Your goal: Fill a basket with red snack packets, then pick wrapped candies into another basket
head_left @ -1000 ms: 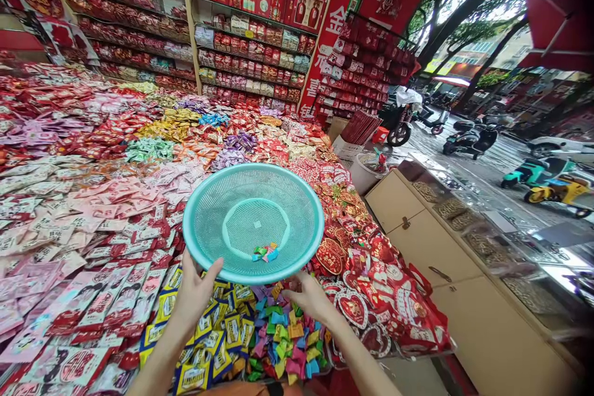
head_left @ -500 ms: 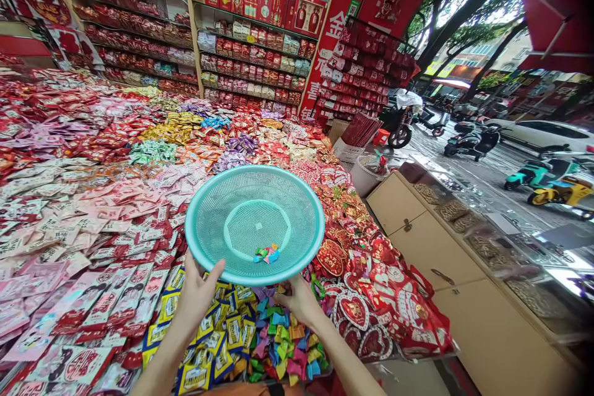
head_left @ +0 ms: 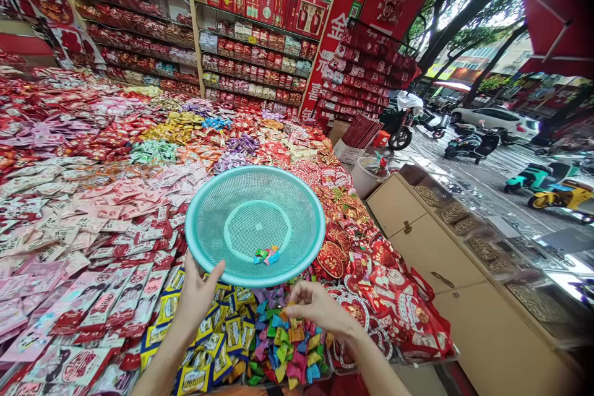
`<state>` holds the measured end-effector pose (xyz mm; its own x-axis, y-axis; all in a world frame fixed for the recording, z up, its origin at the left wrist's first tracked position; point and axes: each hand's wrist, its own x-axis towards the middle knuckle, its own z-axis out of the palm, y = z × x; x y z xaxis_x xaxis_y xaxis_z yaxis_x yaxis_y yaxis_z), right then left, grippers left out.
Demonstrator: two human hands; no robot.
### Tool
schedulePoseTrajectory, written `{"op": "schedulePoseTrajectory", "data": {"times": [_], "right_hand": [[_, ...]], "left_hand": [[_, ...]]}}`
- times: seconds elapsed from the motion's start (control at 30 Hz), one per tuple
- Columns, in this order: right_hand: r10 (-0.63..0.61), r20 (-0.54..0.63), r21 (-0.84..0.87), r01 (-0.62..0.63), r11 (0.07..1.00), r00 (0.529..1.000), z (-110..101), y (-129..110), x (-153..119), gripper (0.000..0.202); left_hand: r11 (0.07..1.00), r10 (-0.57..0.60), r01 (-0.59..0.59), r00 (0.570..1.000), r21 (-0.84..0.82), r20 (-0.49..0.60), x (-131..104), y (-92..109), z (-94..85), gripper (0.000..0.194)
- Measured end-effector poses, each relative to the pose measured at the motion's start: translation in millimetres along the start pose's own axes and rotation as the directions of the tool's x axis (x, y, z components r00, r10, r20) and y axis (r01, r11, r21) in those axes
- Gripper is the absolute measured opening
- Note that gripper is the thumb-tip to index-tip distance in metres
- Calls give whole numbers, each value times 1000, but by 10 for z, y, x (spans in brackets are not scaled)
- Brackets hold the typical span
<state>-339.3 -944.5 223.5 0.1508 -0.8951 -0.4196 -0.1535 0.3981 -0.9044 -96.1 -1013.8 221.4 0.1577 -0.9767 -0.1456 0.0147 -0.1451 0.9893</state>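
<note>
My left hand (head_left: pixel 198 292) grips the near left rim of a turquoise plastic mesh basket (head_left: pixel 199 247), which is tilted towards me. A few small colourful wrapped candies (head_left: pixel 266 255) lie low in it. Just below and right of the basket, my right hand (head_left: pixel 313 308) has thumb and forefinger pinched on what looks like an orange wrapped candy (head_left: pixel 290 310). Beneath that hand is a heap of bright twist-wrapped candies (head_left: pixel 283 352) in many colours. Blue-and-yellow candy packets (head_left: pixel 197 377) lie to its left, under my left forearm.
Pink and red candy packets (head_left: pixel 111 303) spread over the left side. Red heart-shaped decorations (head_left: pixel 385 284) lie on the right, beside a beige cabinet (head_left: pixel 436 247). Stocked shelves (head_left: pixel 253 49) stand behind; parked scooters (head_left: pixel 473 142) are on the street.
My right hand has left the basket's underside and moved right, now pinching over the colourful candies. The left hand and the basket hold nearly still. A white car outside has moved left.
</note>
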Motion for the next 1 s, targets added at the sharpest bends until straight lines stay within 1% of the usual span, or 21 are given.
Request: {"op": "schedulePoseTrajectory", "data": {"times": [0.07,0.1,0.17,0.23,0.27,0.33,0.43,0.5,0.6,0.67,0.7,0.77,0.8,0.83,0.87,0.9,0.93,0.97,1.0], "right_hand": [[16,143,76,-27,997,990,-83,-298,-125,34],[9,173,87,-24,996,985,-121,-460,-152,34],[-53,158,42,47,998,986,-178,-758,-104,33],[-140,96,-36,144,989,985,-204,-960,88,31],[-170,55,-94,174,980,984,-204,-1013,226,29],[-175,3,-228,171,959,985,-179,-1032,536,23],[-98,12,-317,97,943,995,-102,-927,933,14],[-39,34,-369,49,928,999,-48,-838,1086,16],[27,43,-459,-4,888,999,2,-749,1164,21],[16,6,-519,-11,855,1000,1,-744,1137,23],[-18,-30,-543,-1,840,999,-15,-761,1098,22],[-136,-116,-572,46,819,984,-90,-823,959,12],[-206,-157,-582,78,809,966,-152,-856,857,5],[-265,-176,-575,119,809,948,-231,-879,735,5],[-302,-180,-551,158,820,936,-323,-884,598,10],[-322,-158,-514,201,834,934,-422,-861,454,14],[-297,-75,-376,249,892,952,-521,-805,313,19],[-257,-18,-217,247,945,966,-610,-714,187,23],[-225,-11,-87,223,971,974,-680,-590,85,27]], "left_hand": [[1000,-10,10,1000,1,9,12,-5,4,90],[1000,-15,15,1000,1,16,16,-7,4,89],[1000,-2,2,1000,-8,21,23,-12,-1,87],[1000,-2,1,1000,6,15,29,-24,-11,85],[1000,-3,3,1000,18,14,32,-33,-17,85],[999,-2,2,1000,45,15,34,-49,-28,83],[998,2,-3,1000,66,14,28,-54,-34,83],[998,4,-5,1000,65,11,22,-47,-31,83],[999,4,-4,1000,54,10,20,-44,-27,83],[999,2,-2,1000,48,8,29,-60,-28,83],[999,2,-2,1000,48,9,35,-71,-30,84],[999,2,-3,1000,49,16,47,-93,-34,84],[999,2,-3,1000,51,19,51,-101,-35,84],[998,0,-1,1000,57,18,53,-105,-36,84],[998,-1,1,1000,66,12,54,-107,-36,85],[997,-2,1,1000,74,7,53,-106,-35,86],[997,0,0,1000,81,4,52,-104,-35,88],[996,1,-1,1000,92,1,51,-102,-34,89],[994,3,-3,1000,105,-2,52,-102,-34,90]]}}
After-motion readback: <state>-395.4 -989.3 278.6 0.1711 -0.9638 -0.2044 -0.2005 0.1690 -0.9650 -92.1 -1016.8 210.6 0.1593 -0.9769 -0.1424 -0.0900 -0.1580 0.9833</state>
